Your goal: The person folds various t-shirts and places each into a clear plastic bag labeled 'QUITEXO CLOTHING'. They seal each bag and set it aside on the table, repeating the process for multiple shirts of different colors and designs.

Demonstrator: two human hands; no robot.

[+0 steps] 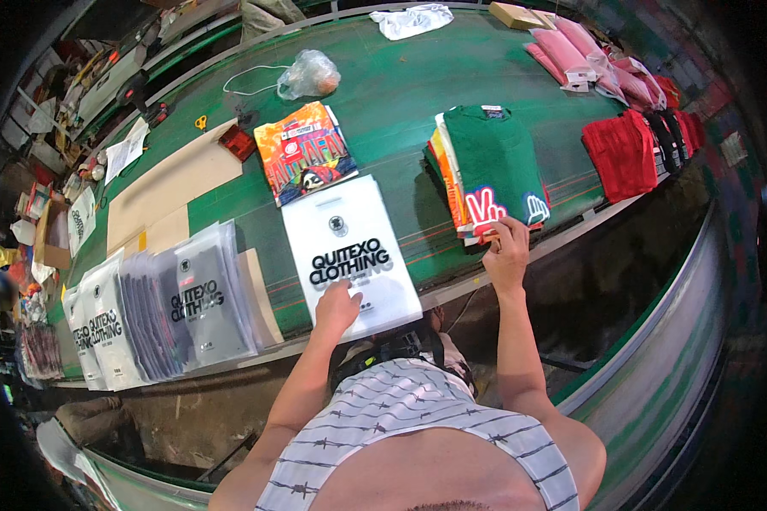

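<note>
My left hand [337, 308] rests on a white clear-fronted garment bag [345, 230] with black printing, its fingers bent and thumb apart. My right hand [510, 247] has its fingers closed on the lower edge of a green T-shirt [490, 149] with white-and-red hand graphics, which tops a stack of folded shirts in orange, white and other colours. Just beyond the bag lies a folded bright orange printed T-shirt [302, 145].
Packed bags [196, 307] line the near left edge of the green table [400, 85]. Cardboard sheets [158, 192], yellow scissors [201, 122] and a plastic bag [307, 75] lie farther back. Red garments [618, 153] and pink packages [562, 55] sit right. Another person's legs [94, 426] show lower left.
</note>
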